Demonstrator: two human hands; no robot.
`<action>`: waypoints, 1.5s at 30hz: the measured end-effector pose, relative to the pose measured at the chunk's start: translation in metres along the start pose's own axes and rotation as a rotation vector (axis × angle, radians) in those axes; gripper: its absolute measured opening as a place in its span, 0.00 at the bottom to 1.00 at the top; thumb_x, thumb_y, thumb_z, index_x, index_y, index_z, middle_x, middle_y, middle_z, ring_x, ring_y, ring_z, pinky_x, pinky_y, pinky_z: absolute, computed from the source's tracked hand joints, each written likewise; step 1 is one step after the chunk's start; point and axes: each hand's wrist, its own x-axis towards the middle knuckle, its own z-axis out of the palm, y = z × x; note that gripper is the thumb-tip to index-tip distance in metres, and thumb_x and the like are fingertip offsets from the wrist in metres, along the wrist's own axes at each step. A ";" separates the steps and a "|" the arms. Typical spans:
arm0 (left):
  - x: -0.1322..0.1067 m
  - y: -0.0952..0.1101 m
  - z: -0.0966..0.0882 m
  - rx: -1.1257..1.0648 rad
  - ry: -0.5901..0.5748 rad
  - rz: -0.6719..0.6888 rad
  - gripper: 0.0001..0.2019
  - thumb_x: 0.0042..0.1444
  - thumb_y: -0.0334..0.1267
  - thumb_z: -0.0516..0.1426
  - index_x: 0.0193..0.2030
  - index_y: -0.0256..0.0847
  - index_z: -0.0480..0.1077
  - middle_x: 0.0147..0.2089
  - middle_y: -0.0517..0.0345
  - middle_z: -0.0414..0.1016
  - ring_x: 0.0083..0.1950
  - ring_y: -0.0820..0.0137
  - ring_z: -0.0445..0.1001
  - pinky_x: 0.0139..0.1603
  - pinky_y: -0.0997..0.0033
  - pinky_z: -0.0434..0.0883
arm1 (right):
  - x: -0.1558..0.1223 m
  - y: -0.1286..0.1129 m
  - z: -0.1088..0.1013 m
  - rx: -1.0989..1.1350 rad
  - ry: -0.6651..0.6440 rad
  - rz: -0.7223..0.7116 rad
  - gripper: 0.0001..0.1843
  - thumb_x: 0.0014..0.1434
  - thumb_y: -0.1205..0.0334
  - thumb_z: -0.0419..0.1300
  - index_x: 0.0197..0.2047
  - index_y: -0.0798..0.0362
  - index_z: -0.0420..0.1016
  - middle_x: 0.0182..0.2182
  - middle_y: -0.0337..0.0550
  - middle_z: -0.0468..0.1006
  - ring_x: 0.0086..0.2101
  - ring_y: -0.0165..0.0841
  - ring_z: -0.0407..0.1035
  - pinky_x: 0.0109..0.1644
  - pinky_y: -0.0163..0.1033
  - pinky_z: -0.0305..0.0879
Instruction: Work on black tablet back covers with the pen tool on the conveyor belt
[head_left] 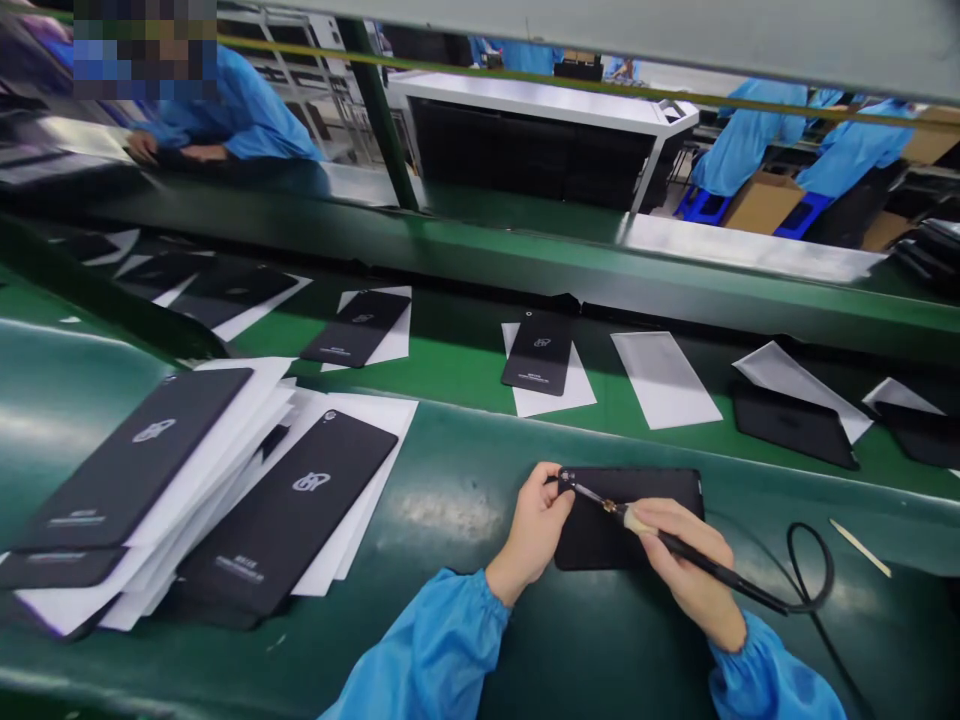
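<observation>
Currently, the dark green, smooth-topped counter (600,640) spreads under both hands, and beyond them runs a brighter green belt (465,365) carrying black panels on white sheets. Well to the left of the left grip (534,530) leans a heaped pile of flat black rectangular panels (150,470) layered with white sheets, some backs bearing a pale logo.

The piece being worked on, a matte black, thin rectangular panel with rounded corners (604,540), lies flat on the counter between the two grips, its far left corner at the left fingertips. The left grip pinches that corner between thumb and fingers; the right grip (686,570) is closed pen-fashion around a slim black-handled tool with a pale collar and thin metal shaft (705,565). Its black flexible cord (831,572) loops out to the right of the right grip, and farther out rests a pale, narrow, pointed stick (859,547).

Smallest is the little round fitting (568,477) in the corner just beside the left fingertips. The tool's end points there; whether it touches is too fine to tell. The step in hand seems to be close tip work at this corner, so the next move calls for a firm left pinch and small, light control from the right.
</observation>
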 end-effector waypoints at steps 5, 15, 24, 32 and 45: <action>0.000 -0.002 -0.001 0.009 -0.003 0.005 0.14 0.52 0.37 0.65 0.40 0.41 0.65 0.31 0.61 0.80 0.27 0.73 0.76 0.29 0.77 0.69 | 0.000 0.001 0.003 -0.011 -0.005 0.011 0.13 0.62 0.72 0.62 0.47 0.47 0.81 0.44 0.45 0.83 0.43 0.37 0.79 0.46 0.40 0.78; 0.000 -0.004 -0.002 0.010 -0.011 0.018 0.15 0.52 0.39 0.66 0.41 0.42 0.65 0.32 0.60 0.80 0.30 0.71 0.78 0.31 0.76 0.70 | -0.004 0.004 0.011 -0.027 0.046 0.010 0.12 0.63 0.70 0.63 0.47 0.48 0.82 0.42 0.46 0.83 0.42 0.38 0.80 0.46 0.41 0.79; -0.005 0.003 0.002 0.023 -0.025 0.024 0.13 0.54 0.38 0.65 0.41 0.41 0.65 0.30 0.62 0.79 0.26 0.74 0.74 0.29 0.78 0.68 | 0.006 -0.006 -0.003 -0.038 0.081 0.053 0.09 0.63 0.68 0.62 0.42 0.49 0.83 0.39 0.45 0.84 0.40 0.39 0.80 0.43 0.43 0.78; -0.005 0.005 0.004 0.046 -0.018 0.037 0.12 0.54 0.38 0.64 0.40 0.41 0.66 0.28 0.64 0.77 0.26 0.75 0.73 0.30 0.78 0.67 | 0.023 -0.010 -0.009 -0.036 -0.004 0.050 0.09 0.64 0.68 0.61 0.44 0.48 0.82 0.40 0.44 0.83 0.41 0.37 0.79 0.44 0.41 0.77; -0.006 0.006 0.004 0.065 -0.030 0.055 0.11 0.54 0.37 0.63 0.40 0.42 0.65 0.30 0.62 0.77 0.28 0.74 0.74 0.30 0.77 0.67 | 0.044 -0.017 -0.012 -0.028 -0.080 0.096 0.07 0.65 0.62 0.62 0.39 0.50 0.82 0.35 0.44 0.84 0.36 0.36 0.79 0.41 0.40 0.77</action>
